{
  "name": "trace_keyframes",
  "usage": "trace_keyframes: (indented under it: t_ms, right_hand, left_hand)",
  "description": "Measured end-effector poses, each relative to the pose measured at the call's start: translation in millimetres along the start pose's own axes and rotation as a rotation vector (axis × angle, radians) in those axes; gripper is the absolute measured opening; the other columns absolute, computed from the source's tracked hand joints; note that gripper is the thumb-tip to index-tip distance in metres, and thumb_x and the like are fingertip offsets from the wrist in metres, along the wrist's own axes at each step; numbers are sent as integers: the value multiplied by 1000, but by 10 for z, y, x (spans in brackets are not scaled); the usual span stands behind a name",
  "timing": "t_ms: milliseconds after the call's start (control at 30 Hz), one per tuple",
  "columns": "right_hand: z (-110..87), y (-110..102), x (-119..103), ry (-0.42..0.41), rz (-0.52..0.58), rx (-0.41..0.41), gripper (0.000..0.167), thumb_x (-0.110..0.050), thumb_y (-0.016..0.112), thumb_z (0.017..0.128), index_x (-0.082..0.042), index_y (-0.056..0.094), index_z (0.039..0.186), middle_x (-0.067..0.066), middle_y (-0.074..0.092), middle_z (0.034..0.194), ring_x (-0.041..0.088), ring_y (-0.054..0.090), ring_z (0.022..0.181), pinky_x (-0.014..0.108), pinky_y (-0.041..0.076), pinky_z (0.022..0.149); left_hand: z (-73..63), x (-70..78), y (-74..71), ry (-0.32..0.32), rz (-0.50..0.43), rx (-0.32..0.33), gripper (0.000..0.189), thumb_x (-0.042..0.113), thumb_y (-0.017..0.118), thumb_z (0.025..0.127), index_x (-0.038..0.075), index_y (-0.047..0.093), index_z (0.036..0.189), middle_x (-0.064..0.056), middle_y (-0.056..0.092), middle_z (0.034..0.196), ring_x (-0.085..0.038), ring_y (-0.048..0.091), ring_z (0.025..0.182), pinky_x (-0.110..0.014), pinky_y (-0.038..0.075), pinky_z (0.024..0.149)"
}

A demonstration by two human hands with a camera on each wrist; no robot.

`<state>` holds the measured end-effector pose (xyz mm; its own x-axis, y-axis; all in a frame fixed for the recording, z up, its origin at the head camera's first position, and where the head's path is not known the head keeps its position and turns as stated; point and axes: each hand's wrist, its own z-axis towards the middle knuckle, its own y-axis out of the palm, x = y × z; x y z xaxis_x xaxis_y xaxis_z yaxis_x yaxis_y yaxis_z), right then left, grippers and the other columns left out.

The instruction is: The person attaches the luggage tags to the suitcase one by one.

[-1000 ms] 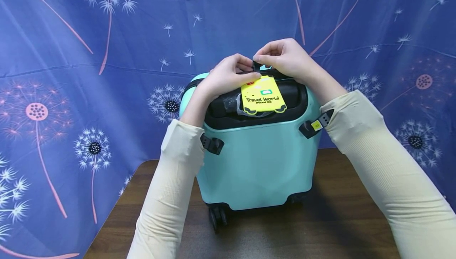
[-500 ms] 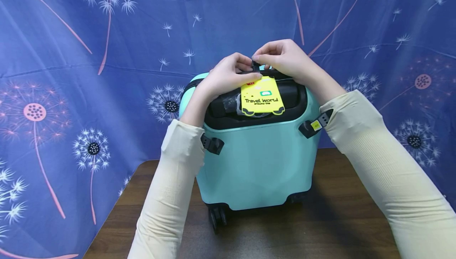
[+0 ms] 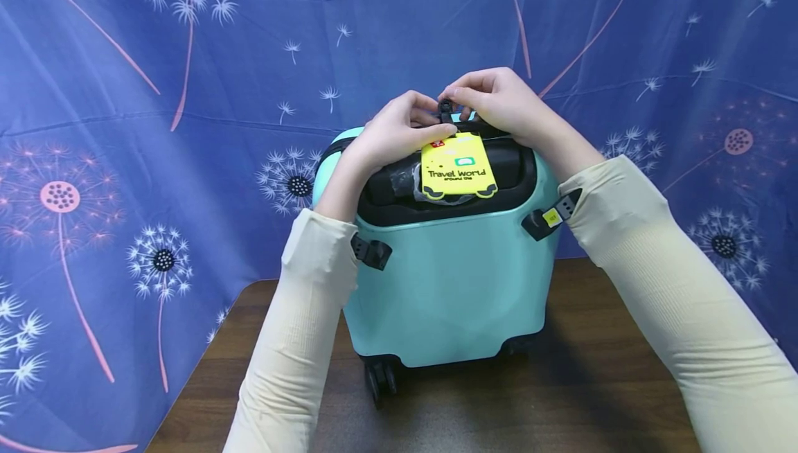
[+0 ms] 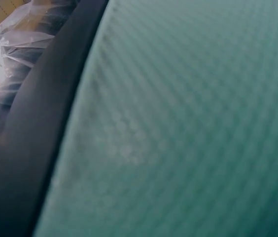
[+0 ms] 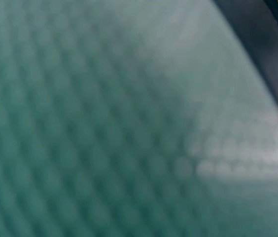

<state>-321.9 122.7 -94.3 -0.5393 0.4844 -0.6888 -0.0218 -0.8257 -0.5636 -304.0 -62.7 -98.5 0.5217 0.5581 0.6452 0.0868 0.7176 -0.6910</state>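
A turquoise suitcase (image 3: 451,287) stands upright on its black wheels. A yellow luggage tag (image 3: 460,165) lettered "Travel World" hangs over its black top panel by a short black strap (image 3: 445,111). My left hand (image 3: 397,129) pinches the tag's strap, thumb at the tag's upper edge and fingers behind. From the right, my right hand (image 3: 506,101) holds the strap's upper end between thumb and fingertips, where a small dark loop shows. Both wrist views are mostly filled by the ribbed shell (image 4: 178,123); neither hand's fingertips show clearly there.
Crumpled clear plastic (image 4: 18,54) wraps the suitcase's top handle, beside the tag. A brown wooden table (image 3: 598,370) carries the suitcase. Close behind hangs a blue dandelion-print cloth (image 3: 386,30). Black wrist cameras (image 3: 372,253) sit on both cuffs.
At the strap's upper end, my right fingertips have shifted slightly, and the dark loop now shows beside them. The tag has swung a little to the left. The suitcase stays put.
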Motion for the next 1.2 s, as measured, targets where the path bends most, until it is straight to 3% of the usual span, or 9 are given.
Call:
trace_keyframes:
  t_ms: [100, 400, 633, 867, 967, 1067, 1133, 1200]
  right_hand:
    - [2, 2, -6, 3, 12, 3, 32, -31, 50, 97, -9, 67, 112, -7, 60, 92, 11, 53, 79, 25, 40, 69]
    - [8, 9, 29, -66, 30, -19, 27, -23, 65, 89, -6, 66, 110, -8, 65, 87, 12, 59, 87, 19, 45, 74]
    - [11, 13, 29, -65, -10, 0, 27, -21, 66, 88, -4, 67, 109, -10, 65, 82, 10, 60, 81, 17, 45, 70]
    - [10, 10, 17, -26, 9, -10, 28, -25, 66, 88, -7, 67, 109, -11, 65, 82, 9, 57, 82, 21, 43, 71]
    - [5, 7, 13, -13, -2, -17, 30, -28, 65, 89, -8, 67, 111, -8, 65, 87, 12, 55, 87, 23, 43, 73]
    - [5, 9, 12, -5, -16, -28, 34, -31, 64, 89, -8, 66, 114, -4, 65, 93, 13, 55, 89, 23, 44, 76]
    - [6, 10, 13, 3, -27, -33, 35, -33, 64, 89, -9, 65, 115, -1, 65, 97, 13, 55, 90, 24, 44, 78]
    - [5, 7, 16, 14, -37, -32, 36, -33, 64, 89, -9, 65, 115, 0, 65, 101, 13, 56, 90, 24, 45, 78]
  left_hand:
    - [4, 4, 0, -4, -6, 6, 52, 31, 67, 87, 7, 46, 129, -6, 63, 119, -11, 58, 109, -24, 44, 92]
    - [6, 8, -1, -25, 25, 19, 54, 36, 68, 85, 10, 49, 128, -3, 63, 118, -10, 57, 110, -26, 42, 96]
    - [-1, 8, -1, -26, 44, 7, 55, 40, 67, 85, 11, 48, 129, -1, 64, 116, -8, 57, 109, -24, 42, 95]
    - [0, -5, 6, -19, 132, 41, 57, 46, 67, 83, 14, 50, 127, 1, 64, 118, -7, 56, 111, -26, 41, 97]
    - [-59, 10, 47, 8, 245, 135, 54, 49, 64, 84, 16, 51, 125, 3, 62, 118, -9, 55, 110, -28, 41, 96]
    - [-205, -2, 124, 103, 325, 318, 43, 46, 61, 88, 15, 56, 117, 1, 59, 114, -12, 55, 106, -29, 42, 92]
    - [-321, -40, 186, 234, 309, 444, 33, 38, 60, 91, 11, 61, 108, -2, 60, 107, -15, 55, 102, -29, 42, 91]
    - [-435, -98, 256, 419, 268, 538, 27, 32, 56, 94, 7, 66, 97, -5, 62, 99, -18, 57, 96, -30, 43, 88]
